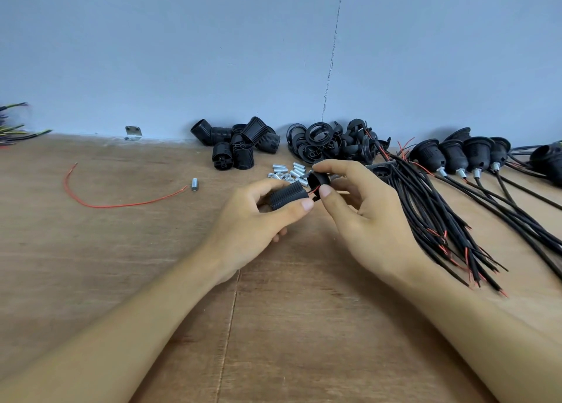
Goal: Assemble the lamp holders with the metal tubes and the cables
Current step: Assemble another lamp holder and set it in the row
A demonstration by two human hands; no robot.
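My left hand [258, 217] grips a black threaded lamp holder barrel [287, 194] just above the wooden table [121, 250]. My right hand [362, 208] pinches a black holder cap [317, 179] between thumb and forefinger, close against the barrel's right end. A thin red wire [313, 189] runs between the two parts. Small silver metal tubes [289, 173] lie in a heap just behind my hands. A bundle of black cables [441, 220] with red tips fans out at the right.
Black threaded barrels [240, 144] and black rings and caps [331, 144] are piled against the grey wall. Several assembled holders [465, 156] with cables lie at the far right. A loose red wire [100, 203] and one metal tube [194, 184] lie at the left.
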